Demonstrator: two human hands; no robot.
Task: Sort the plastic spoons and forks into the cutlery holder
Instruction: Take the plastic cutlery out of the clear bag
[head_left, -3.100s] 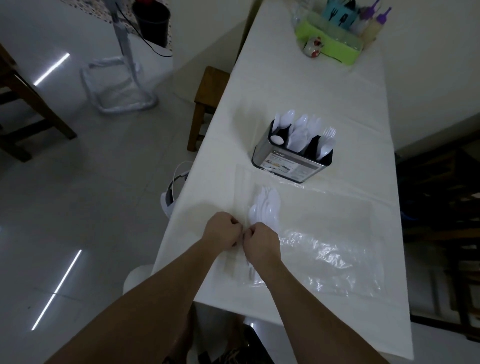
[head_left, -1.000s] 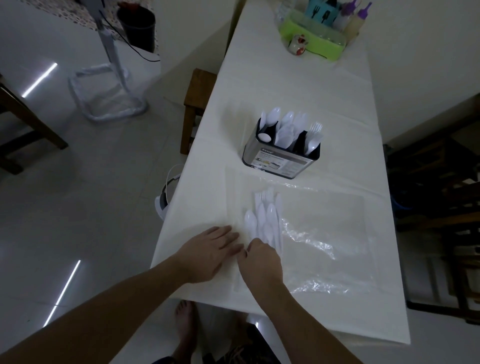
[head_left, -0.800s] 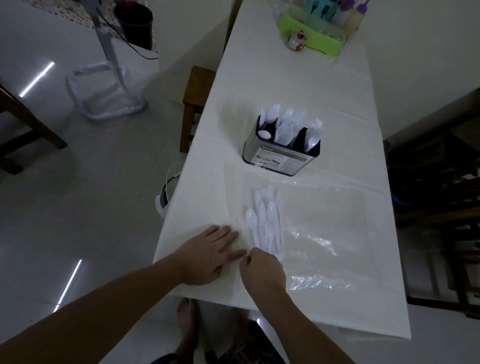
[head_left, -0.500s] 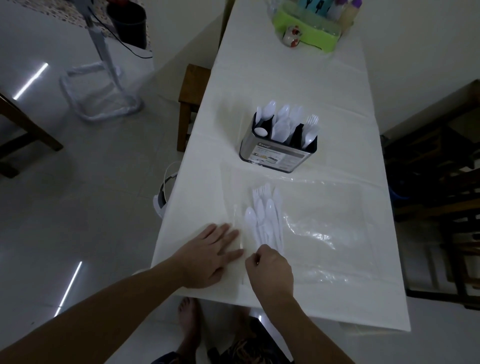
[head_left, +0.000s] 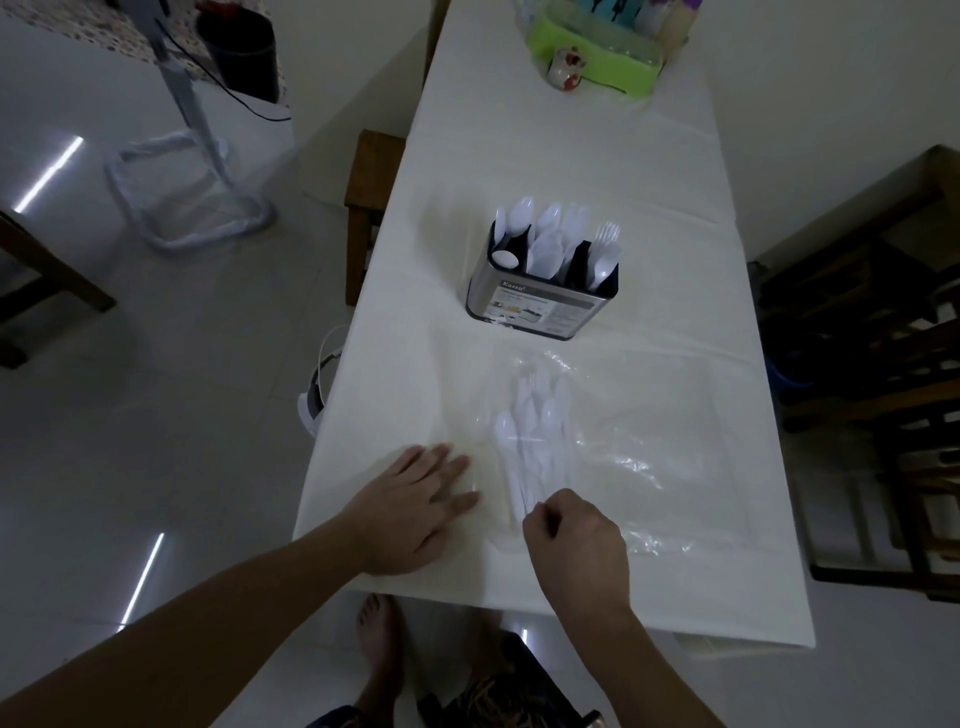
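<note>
A bunch of white plastic spoons and forks (head_left: 535, 431) lies on clear plastic wrap near the table's front edge. My right hand (head_left: 574, 540) pinches the handle ends of that bunch, fingers curled. Flat on the tablecloth just left of the bunch, my left hand (head_left: 415, 506) presses down with straight fingers. The metal cutlery holder (head_left: 535, 306) stands upright further back at the table's middle, with white spoons in its left and middle compartments and forks (head_left: 605, 249) at the right.
Crinkled clear plastic wrap (head_left: 639, 467) spreads right of the bunch. A green tray (head_left: 597, 73) with bottles and a small cup (head_left: 566, 67) stands at the far end. A wooden stool (head_left: 371, 176) is left of the table, dark chairs (head_left: 872, 364) to the right.
My left hand opened from a pinch and now lies flat on the cloth. My right hand drew back toward me along the handles. The bunch lies spread out more than before.
</note>
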